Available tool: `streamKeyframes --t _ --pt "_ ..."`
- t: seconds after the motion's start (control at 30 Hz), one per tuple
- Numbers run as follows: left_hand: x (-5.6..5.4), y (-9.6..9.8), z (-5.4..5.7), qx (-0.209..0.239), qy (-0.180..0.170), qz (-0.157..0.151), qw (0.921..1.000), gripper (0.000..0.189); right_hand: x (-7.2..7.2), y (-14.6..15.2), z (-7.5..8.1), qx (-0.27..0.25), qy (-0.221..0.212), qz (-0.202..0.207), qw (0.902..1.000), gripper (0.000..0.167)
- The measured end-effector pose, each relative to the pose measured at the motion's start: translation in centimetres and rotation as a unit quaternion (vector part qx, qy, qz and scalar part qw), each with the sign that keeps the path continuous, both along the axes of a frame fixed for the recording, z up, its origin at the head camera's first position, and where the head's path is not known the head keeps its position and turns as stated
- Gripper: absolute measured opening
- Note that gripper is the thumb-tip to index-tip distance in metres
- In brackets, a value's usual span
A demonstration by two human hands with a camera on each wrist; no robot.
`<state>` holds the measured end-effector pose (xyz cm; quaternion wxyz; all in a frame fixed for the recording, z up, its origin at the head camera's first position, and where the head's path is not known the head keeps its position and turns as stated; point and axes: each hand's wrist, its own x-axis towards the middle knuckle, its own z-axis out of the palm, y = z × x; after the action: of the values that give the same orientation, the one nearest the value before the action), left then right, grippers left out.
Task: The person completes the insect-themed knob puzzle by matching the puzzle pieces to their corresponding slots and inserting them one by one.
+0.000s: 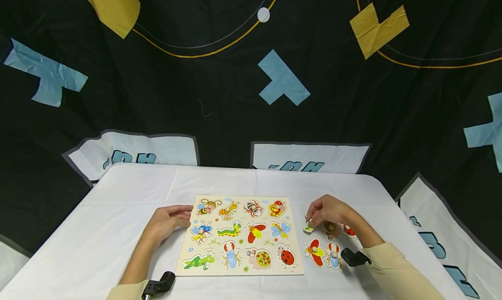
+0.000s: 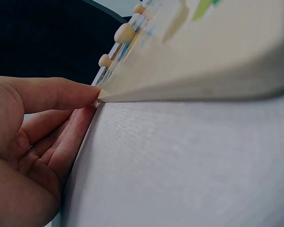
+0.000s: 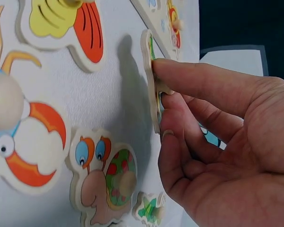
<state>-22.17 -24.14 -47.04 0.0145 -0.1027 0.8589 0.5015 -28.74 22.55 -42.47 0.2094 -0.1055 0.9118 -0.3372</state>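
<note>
A light wooden puzzle board (image 1: 213, 271) with printed insects lies flat on the white table. Straight fingertips of my left hand (image 1: 166, 223) touch its left edge; in the left wrist view the thumb (image 2: 61, 93) meets the board's rim. To the right of the board, my right hand (image 1: 327, 210) pinches a green puzzle piece (image 1: 308, 228) by its knob. That piece (image 3: 151, 85) stands edge-on in the right wrist view, its picture mostly hidden. Nearby lie a snail piece (image 3: 92, 187), a red-and-yellow winged insect piece (image 1: 315, 253) and a blue beetle piece (image 1: 334, 255).
A ladybug piece (image 1: 348, 231) lies partly under the right forearm. Another small piece with green on it (image 3: 149, 208) is beside the snail. Round knobs (image 2: 125, 33) rise from the board. Behind the table (image 1: 137, 191) hangs a black cloth (image 1: 227, 108).
</note>
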Motion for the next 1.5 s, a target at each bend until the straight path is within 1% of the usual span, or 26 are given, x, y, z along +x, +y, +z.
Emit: streamKeyframes --t 0.2,0.37,0.5,0.63,0.9,1.07,1.27,1.5 --pt "0.0 -0.1 0.0 0.002 -0.002 -0.001 1.0 0.052 0.0 -0.5 0.1 -0.01 0.002 0.007 0.9999 0.017" --pt "0.0 -0.1 0.0 0.006 0.0 -0.001 1.0 0.052 -0.1 -0.9 0.2 -0.024 0.005 -0.005 0.9997 0.016" --pt "0.0 0.0 -0.1 0.005 -0.001 0.0 1.0 0.052 -0.1 -1.2 0.4 -0.034 0.015 -0.008 0.9993 0.015" --pt "0.1 0.0 -0.1 0.006 0.0 -0.002 1.0 0.052 -0.1 -1.6 0.6 -0.032 0.025 -0.008 0.9991 0.014" --pt "0.0 -0.1 -0.1 0.008 -0.001 -0.003 1.0 0.053 -0.3 -2.5 0.7 -0.049 0.035 0.022 0.9979 0.016" --pt "0.0 -0.2 -0.1 0.011 0.007 -0.005 0.9999 0.054 -0.4 -3.4 0.7 -0.053 0.038 0.019 0.9977 0.017" --pt "0.1 -0.2 0.0 0.008 0.008 -0.005 0.9999 0.054 -0.4 -4.3 0.4 -0.065 0.045 0.02 0.9966 0.017" --pt "0.2 -0.2 0.0 0.012 0.009 -0.006 0.9999 0.054 -0.1 -5.6 0.4 -0.075 0.043 0.019 0.9961 0.017"
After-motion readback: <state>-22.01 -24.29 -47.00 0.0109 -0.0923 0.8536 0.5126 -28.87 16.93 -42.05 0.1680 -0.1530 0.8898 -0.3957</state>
